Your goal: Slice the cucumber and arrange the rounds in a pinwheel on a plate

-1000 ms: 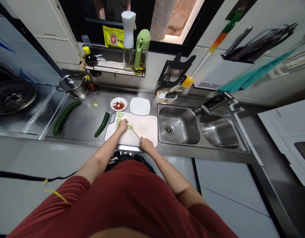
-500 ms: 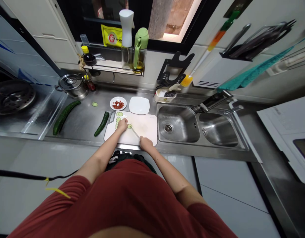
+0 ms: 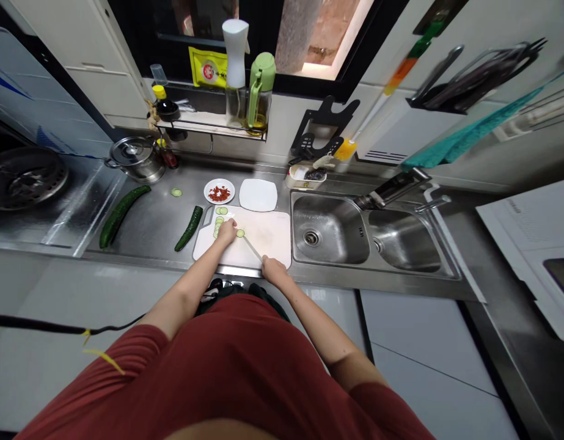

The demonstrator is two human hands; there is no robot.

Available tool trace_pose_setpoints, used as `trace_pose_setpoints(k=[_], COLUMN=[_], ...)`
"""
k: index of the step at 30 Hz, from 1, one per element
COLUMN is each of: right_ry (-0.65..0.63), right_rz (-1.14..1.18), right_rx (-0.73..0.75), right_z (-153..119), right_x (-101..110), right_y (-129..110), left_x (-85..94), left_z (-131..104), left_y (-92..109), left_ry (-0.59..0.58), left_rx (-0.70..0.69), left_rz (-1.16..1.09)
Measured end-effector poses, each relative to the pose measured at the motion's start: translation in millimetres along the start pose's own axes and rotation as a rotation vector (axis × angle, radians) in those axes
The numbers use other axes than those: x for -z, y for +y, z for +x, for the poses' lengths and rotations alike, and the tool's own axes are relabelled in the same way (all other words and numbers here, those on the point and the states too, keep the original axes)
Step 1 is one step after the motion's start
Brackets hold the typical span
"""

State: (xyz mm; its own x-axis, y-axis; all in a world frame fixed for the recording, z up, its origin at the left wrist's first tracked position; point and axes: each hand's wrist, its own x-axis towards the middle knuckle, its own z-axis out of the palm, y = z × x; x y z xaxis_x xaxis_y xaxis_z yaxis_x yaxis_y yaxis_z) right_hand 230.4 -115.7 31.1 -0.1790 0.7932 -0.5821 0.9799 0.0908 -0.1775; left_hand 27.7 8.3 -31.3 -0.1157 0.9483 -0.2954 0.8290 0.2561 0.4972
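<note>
My right hand [image 3: 275, 270] is wrapped round the handle of a knife [image 3: 253, 249], whose thin blade points up and left across a white cutting board [image 3: 272, 235]. A pale green cucumber slice [image 3: 240, 233] sits at the blade's tip, right beside the fingertips of my left hand [image 3: 227, 232]. The left fingers are curled together; what they hold, if anything, is hidden. More cucumber slices [image 3: 219, 222] lie on the board left of and above that hand, partly covered by it. A shorter dark green cucumber [image 3: 189, 228] rests on the counter just left of the board.
Behind the board are a plate of chopped red pieces [image 3: 219, 194] and a white square plate [image 3: 258, 204]. A long cucumber [image 3: 121, 215], a cucumber slice [image 3: 176, 192] and a lidded pot [image 3: 135, 160] stand or lie left. The double sink [image 3: 330, 229] is to the right.
My right hand and the knife have shifted slightly right and toward me. The left hand stays nearly in place beside the slice.
</note>
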Motion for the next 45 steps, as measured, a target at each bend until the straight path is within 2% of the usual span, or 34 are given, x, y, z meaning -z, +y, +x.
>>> trace_pose_setpoints(k=[11,17,24,28,31,34,39,45], right_ry=[0.005,0.011,0.148,0.207,0.228,0.222,0.213,0.217], right_rz=[-0.007,0.013,0.132,0.178,0.194,0.191,0.188,0.189], right_rx=[-0.002,-0.017,-0.166,-0.244,-0.251,-0.248,-0.24,-0.211], right_z=[-7.5,-12.4,-6.6,5.8,13.8,19.5,24.3,24.5], right_x=[-8.4,-5.6,5.8,9.4,8.7,7.0,4.3,3.2], right_y=[8.5,7.7,13.3,20.8,23.9,23.7,20.9,20.9], left_x=[-0.1,0.0,3.4,1.3,-2.5,-5.9,-4.8,0.8], left_z=[-0.8,-1.5,-5.6,-16.3,-28.8,-38.5,-40.4,-37.9], left_y=[0.4,-0.3,3.4,6.3,8.4,10.5,13.5,13.6], left_ry=[0.005,0.009,-0.008,0.016,0.053,0.057,0.068,0.054], left_rx=[-0.003,-0.01,-0.014,-0.095,-0.196,-0.242,-0.209,-0.114], left_rz=[0.004,0.022,0.044,0.088,0.159,0.216,0.212,0.074])
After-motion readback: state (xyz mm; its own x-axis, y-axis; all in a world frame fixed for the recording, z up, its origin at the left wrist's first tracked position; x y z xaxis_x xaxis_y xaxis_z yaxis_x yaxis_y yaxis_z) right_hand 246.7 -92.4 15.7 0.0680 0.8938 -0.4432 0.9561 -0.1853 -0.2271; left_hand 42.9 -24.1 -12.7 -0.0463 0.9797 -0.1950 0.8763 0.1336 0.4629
